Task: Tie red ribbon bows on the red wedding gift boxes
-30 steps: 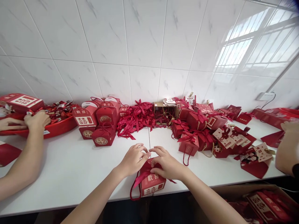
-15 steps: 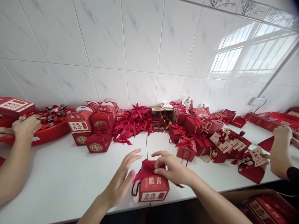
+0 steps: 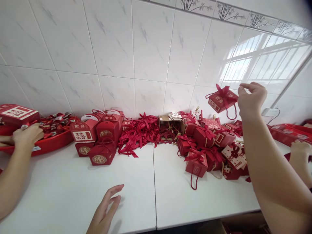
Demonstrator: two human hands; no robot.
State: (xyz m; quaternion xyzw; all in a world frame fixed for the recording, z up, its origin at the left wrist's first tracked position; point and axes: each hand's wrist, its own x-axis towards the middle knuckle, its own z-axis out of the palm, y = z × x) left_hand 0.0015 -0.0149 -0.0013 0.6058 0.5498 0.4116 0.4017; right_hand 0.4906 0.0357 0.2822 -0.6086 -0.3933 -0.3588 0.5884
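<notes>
A red candy gift box [image 3: 222, 100] with a tied ribbon bow and cord handles is up in the air before the tiled wall, tilted. My right hand [image 3: 252, 97] is raised at its right side, fingers curled in at the box's edge; the exact contact is hidden. Low over the white table, my left hand [image 3: 104, 211] is open with its fingers apart, holding nothing. Below the raised box lies a pile of ribboned red boxes [image 3: 196, 167]. A heap of loose red ribbons [image 3: 140, 133] lies mid-table by the wall.
Stacked red boxes [image 3: 102, 154] stand left of the ribbons. Another person's hand [image 3: 28, 135] is over a red basin [image 3: 56, 143] of wrapped sweets. A further person's hand [image 3: 301, 156] is at the right. An open cardboard box [image 3: 170, 122] sits against the wall.
My right hand has carried the bowed gift box from the front table edge up and right over the pile. My left hand has drawn back down and left.
</notes>
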